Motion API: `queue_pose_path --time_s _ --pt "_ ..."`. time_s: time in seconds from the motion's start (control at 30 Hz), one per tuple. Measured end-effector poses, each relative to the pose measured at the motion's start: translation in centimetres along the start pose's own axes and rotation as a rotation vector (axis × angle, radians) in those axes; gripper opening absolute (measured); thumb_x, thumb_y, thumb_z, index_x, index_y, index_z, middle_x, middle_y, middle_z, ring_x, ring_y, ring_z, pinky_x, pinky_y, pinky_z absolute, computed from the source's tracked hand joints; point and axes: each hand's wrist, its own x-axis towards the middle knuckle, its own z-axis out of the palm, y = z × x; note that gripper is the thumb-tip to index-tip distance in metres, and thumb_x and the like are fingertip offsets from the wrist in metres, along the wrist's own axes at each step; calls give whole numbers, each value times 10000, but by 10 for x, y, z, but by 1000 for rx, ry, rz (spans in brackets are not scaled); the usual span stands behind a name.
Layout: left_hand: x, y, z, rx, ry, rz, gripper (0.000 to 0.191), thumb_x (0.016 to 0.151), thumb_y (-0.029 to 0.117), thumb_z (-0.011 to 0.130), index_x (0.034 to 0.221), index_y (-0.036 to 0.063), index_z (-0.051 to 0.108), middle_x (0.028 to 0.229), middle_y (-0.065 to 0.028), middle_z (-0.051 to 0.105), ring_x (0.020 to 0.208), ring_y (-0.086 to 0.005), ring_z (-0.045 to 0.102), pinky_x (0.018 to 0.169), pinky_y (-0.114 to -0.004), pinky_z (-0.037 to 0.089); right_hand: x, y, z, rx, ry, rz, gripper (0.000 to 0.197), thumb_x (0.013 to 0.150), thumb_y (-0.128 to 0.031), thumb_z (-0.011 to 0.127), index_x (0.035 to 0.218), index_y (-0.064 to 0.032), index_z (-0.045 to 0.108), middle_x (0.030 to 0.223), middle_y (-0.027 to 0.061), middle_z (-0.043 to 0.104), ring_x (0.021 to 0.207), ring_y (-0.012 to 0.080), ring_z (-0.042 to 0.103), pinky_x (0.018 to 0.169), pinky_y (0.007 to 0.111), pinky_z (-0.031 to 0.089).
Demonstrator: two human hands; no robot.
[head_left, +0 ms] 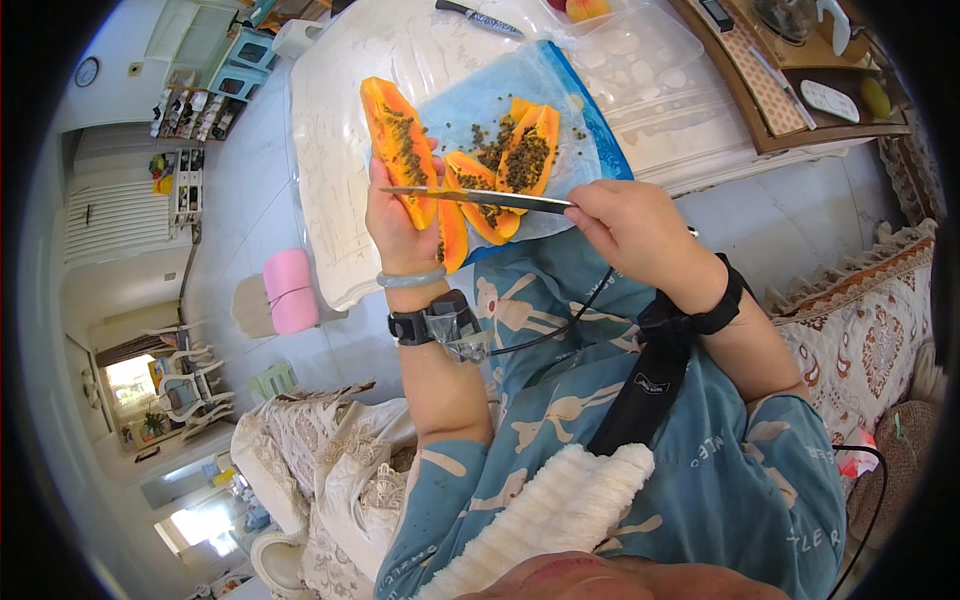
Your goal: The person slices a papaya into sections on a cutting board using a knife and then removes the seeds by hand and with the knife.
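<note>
My left hand (397, 232) holds a long papaya wedge (397, 142), its orange flesh and dark seeds facing up. In my right hand (634, 225) is a kitchen knife (517, 200), gripped by the handle with its blade pointing left. The blade passes over the lower part of the held wedge, and I cannot tell whether it touches. Other papaya pieces (531, 157) with seeds lie on a blue cutting board (581, 97) beneath a thin clear plastic sheet. Another wedge (451, 232) lies close beside my left palm. Loose seeds are scattered on the sheet.
A second knife (480, 18) with a patterned blade lies at the table's far side. Near it is a clear plastic container (637, 37) with fruit (587, 9). A wooden tray (780, 139) holding a white remote (829, 100) stands right. A black cable (555, 330) hangs between my wrists.
</note>
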Motion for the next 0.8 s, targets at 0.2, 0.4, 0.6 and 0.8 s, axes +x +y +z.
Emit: queue_pose_path --time_s 0.2,0.4,0.6,0.8 --pt "-4 -1 8 111 18 73 442 1013 346 272 1273 42 460 1062 -158 590 834 -214 586 772 -353 499 0 2 1 -41 -46 10 155 869 -208 572 797 -76 532 663 115 565 624 342 571 537 438 447" --pt "-5 0 10 173 -1 87 437 1015 332 267 1277 36 452 1066 -157 591 853 -221 584 803 -364 487 2 8 0 -85 -27 50 157 881 -215 558 803 -80 541 672 117 573 633 341 576 546 436 455" --pt "0 -2 7 146 9 44 421 1015 307 274 1278 28 448 1087 -145 584 893 -225 574 810 -370 481 3 9 -1 -107 -5 128 149 883 -206 554 802 -80 547 668 121 573 640 344 576 548 440 453" --pt "1 -4 0 227 45 112 402 1016 280 285 1292 29 432 1061 -128 586 874 -212 578 773 -340 494 1 7 -7 -125 -36 84 156 870 -207 566 781 -84 534 656 107 565 632 336 575 540 435 453"
